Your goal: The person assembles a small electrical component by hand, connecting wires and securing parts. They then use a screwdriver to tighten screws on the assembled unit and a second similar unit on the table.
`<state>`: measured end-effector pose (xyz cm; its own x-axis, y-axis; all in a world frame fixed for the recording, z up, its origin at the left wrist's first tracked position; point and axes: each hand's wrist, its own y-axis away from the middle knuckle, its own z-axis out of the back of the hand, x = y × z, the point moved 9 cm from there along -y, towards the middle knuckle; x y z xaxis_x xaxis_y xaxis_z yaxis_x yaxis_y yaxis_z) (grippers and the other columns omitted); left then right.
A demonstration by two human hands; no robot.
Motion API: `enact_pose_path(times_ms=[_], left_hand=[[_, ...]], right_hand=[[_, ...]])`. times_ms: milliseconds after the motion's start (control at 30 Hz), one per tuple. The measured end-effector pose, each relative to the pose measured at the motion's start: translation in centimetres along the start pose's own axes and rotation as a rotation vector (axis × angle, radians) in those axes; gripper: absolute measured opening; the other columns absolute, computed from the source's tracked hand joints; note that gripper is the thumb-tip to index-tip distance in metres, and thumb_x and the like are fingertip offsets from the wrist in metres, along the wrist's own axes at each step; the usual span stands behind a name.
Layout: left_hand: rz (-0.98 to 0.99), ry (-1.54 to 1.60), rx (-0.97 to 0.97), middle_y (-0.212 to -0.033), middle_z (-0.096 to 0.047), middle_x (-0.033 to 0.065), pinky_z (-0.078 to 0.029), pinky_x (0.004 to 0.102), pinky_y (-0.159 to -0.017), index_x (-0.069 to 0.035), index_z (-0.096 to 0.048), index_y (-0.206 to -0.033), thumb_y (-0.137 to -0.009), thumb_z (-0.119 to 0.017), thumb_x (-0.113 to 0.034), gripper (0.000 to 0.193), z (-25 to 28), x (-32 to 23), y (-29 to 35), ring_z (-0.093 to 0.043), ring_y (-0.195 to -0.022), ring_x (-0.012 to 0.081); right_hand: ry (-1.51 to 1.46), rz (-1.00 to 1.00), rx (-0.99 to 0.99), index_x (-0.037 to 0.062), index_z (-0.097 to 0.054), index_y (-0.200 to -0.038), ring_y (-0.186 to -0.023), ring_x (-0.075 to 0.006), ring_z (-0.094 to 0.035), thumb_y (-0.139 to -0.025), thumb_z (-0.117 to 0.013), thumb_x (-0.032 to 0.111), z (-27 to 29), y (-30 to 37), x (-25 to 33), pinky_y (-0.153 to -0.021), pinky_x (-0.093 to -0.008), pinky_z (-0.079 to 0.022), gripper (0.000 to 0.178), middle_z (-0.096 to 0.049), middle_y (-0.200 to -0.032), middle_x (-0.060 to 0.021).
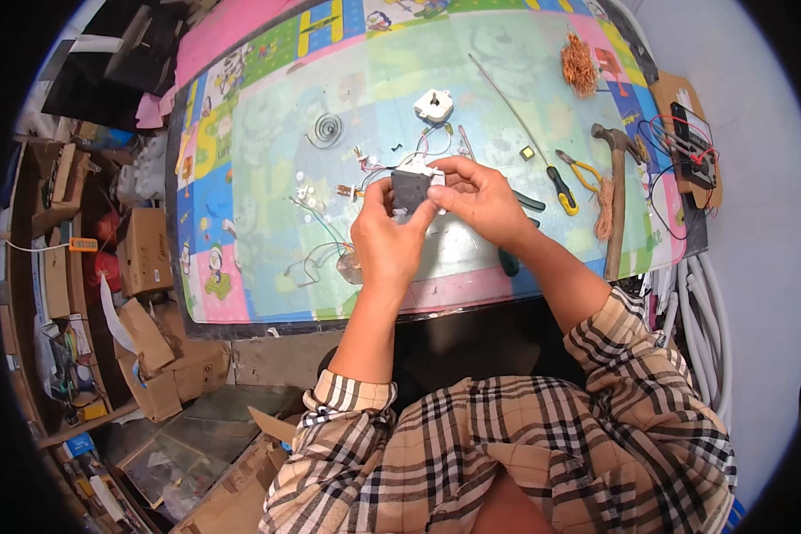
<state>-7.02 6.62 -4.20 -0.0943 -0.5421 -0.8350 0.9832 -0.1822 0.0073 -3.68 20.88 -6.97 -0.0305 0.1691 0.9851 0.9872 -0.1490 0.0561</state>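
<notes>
My left hand [385,236] and my right hand [482,203] hold a dark grey boxy part [410,190] between them, above the near middle of the table. A white piece [437,179] sits at its right side, under my right fingers. My left fingers wrap its left side and are partly hidden. Thin coloured wires [378,166] lie just beyond the part. Farther out rests a white round-cornered device [433,106] with a dark centre. Small white pieces [304,191] are scattered left of my hands. A brownish block with wires [351,267] lies beside my left wrist.
On the table's right lie a yellow-black screwdriver [561,190], yellow-handled pliers [580,170], a hammer [618,191] and copper wire [579,68]. A multimeter [692,145] stands at the right edge. A spiral spring [327,130] lies at left. Cardboard boxes [147,252] fill the left shelf.
</notes>
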Motion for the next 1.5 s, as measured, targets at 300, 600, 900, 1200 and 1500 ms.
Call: enact_pose_path(times_ms=[300,600,900,1200,1500], left_hand=[[-0.248,0.052,0.053,-0.1,-0.06,0.0132,-0.05,0.0321,-0.074,0.002,-0.051,-0.115,-0.075,-0.074,-0.012,0.048,-0.8,-1.5,0.3,-0.061,-0.082,0.0236],[0.259,0.65,0.386,-0.1,-0.064,0.008,-0.048,0.0229,-0.069,0.006,-0.055,-0.117,-0.085,-0.065,-0.007,0.035,-2.5,2.6,-0.3,-0.058,-0.077,0.0089],[0.477,0.89,0.349,-0.09,-0.063,0.0113,-0.059,0.0257,-0.061,0.003,-0.057,-0.099,-0.085,-0.068,-0.02,0.03,-2.7,3.7,-0.2,-0.065,-0.074,0.0168],[0.493,0.881,0.36,-0.087,-0.062,0.0111,-0.06,0.0268,-0.062,0.003,-0.056,-0.093,-0.083,-0.07,-0.021,0.029,-3.0,5.0,-0.2,-0.065,-0.073,0.0173],[0.461,0.907,0.309,-0.094,-0.058,0.0129,-0.058,0.0314,-0.062,0.002,-0.055,-0.095,-0.093,-0.055,-0.036,0.038,-2.2,3.7,-0.2,-0.065,-0.076,0.0228]], right_hand=[[0.226,-0.044,-0.02,-0.0046,-0.055,-0.116,-0.067,-0.0087,-0.054,-0.077,-0.074,0.02,0.8,0.4,0.8,-0.06,-0.0249,-0.044,0.05,-0.061,-0.074,-0.0063],[0.118,-0.124,0.129,-0.0037,-0.05,-0.123,-0.069,-0.0048,-0.046,-0.087,-0.065,0.022,0.1,0.3,-0.2,-0.062,-0.0217,-0.04,0.047,-0.053,-0.076,0.0009],[0.136,-0.19,0.095,-0.0001,-0.056,-0.121,-0.075,-0.0099,-0.055,-0.096,-0.05,0.022,0.6,-0.2,-1.7,-0.072,-0.0248,-0.048,0.034,-0.062,-0.093,-0.0041],[0.195,-0.229,0.103,-0.0033,-0.052,-0.124,-0.075,-0.0115,-0.056,-0.093,-0.056,0.028,0.3,-0.1,-2.5,-0.069,-0.0259,-0.047,0.044,-0.062,-0.097,-0.0074],[0.001,-0.334,0.162,-0.0064,-0.047,-0.128,-0.086,-0.015,-0.057,-0.094,-0.054,0.025,-0.2,0.6,-2.3,-0.077,-0.0282,-0.049,0.047,-0.059,-0.109,-0.0115]])
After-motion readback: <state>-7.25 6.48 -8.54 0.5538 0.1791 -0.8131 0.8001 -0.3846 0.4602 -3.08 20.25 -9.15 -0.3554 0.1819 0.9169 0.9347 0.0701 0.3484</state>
